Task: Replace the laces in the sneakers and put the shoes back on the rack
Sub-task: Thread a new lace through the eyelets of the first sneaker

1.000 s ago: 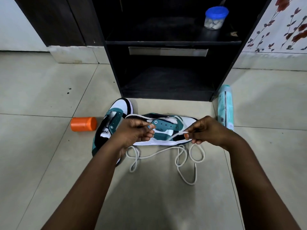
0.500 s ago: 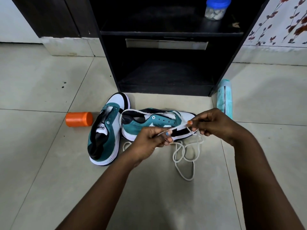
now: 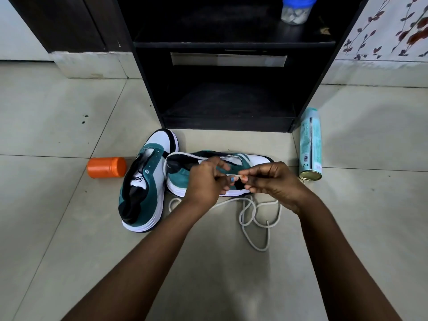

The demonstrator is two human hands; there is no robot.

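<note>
Two teal, white and black sneakers lie on the tiled floor before a black rack (image 3: 148, 93). The left sneaker (image 3: 143, 186) stands upright, toe toward the rack, without a lace. The right sneaker (image 3: 183, 179) lies across, toe to the right, partly hidden by my hands. A white lace (image 3: 254, 216) trails in loops on the floor below it. My left hand (image 3: 206, 181) and my right hand (image 3: 275, 181) meet over the right sneaker, both pinching a short stretch of the lace between their fingertips.
An orange jar (image 3: 106, 167) lies on its side left of the sneakers. A pale green spray can (image 3: 310, 144) lies right of the rack's foot. A blue-lidded jar (image 3: 296, 10) stands on the rack's upper shelf. The lower shelf (image 3: 227, 105) is bare.
My hands have drawn closer together over the right sneaker, shortening the stretch of lace held between them. The left hand moved from the sneaker's collar to the lace.
</note>
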